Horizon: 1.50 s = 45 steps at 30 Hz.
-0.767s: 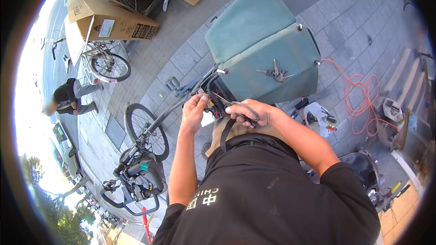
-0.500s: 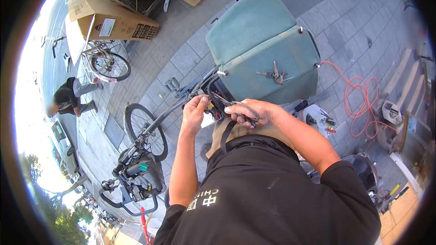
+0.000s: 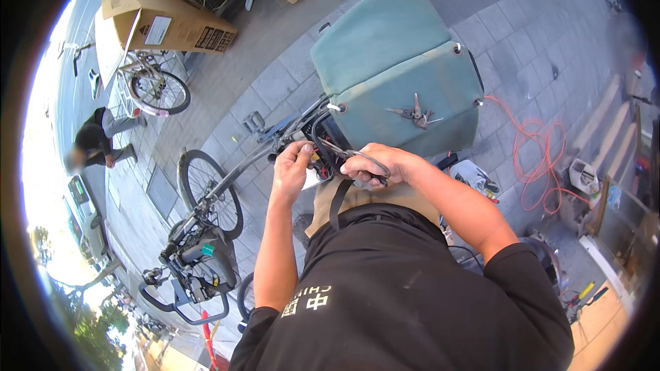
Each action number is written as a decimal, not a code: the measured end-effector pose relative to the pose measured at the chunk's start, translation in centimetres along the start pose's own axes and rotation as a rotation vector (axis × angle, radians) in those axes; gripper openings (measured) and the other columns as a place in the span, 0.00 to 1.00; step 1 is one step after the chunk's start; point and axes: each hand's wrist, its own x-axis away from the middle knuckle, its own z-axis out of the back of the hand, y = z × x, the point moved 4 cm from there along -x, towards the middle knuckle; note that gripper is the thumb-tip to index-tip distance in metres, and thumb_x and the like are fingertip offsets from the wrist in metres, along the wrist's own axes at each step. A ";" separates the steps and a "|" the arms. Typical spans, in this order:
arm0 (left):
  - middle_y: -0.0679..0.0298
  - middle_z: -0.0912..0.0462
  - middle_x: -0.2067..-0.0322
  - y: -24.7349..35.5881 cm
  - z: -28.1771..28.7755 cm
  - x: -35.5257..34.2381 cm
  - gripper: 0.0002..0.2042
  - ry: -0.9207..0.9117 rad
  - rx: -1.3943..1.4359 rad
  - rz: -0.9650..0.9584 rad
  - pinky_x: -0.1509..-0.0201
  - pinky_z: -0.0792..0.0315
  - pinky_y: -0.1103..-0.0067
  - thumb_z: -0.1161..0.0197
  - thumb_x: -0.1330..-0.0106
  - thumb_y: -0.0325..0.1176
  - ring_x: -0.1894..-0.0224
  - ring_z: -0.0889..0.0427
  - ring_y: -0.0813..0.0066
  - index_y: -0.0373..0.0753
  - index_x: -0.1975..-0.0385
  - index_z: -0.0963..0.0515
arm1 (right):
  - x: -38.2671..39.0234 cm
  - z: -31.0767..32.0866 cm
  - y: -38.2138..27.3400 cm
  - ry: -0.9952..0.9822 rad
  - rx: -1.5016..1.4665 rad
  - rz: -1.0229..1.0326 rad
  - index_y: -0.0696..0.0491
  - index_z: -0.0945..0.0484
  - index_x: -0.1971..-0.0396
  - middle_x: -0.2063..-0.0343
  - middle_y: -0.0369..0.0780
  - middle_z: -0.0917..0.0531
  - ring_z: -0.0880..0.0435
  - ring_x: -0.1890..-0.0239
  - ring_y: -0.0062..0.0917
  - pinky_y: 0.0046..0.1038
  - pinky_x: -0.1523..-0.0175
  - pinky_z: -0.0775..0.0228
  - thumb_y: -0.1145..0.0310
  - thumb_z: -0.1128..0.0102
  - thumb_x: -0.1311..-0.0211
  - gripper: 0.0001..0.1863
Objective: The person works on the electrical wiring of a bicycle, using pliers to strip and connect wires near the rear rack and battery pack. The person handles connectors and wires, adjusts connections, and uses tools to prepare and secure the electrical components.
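My left hand is closed, thumb and fingertips pinching thin wiring at an open compartment of an electric bicycle frame, where red wires and black cables show. Just right of it, my right hand grips several dark and grey cables, its fingers curled round them. A green padded delivery box sits behind my hands, with a bunch of keys lying on its front panel. The bicycle's front wheel and handlebar assembly extend down to the left. What exactly my left fingertips hold is small and partly hidden.
Cardboard boxes and another bicycle stand at upper left. A person in dark clothes bends over beside a parked car. A coiled orange hose, tools and clutter lie at right on the grey paving.
The view has shifted slightly, so the surroundings sit a little higher and further left. My right hand has shifted slightly with the cables; both hands keep their grips.
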 end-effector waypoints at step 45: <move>0.62 0.08 0.57 -1.6 -0.1 0.5 0.17 -0.016 0.183 0.079 0.45 0.21 0.75 0.37 0.19 0.39 0.54 0.15 0.78 0.31 0.45 0.14 | -0.9 0.2 -1.1 -0.062 0.087 -0.084 0.49 0.26 0.71 0.80 0.29 0.34 0.37 0.79 0.17 0.25 0.74 0.44 0.57 0.37 0.28 0.15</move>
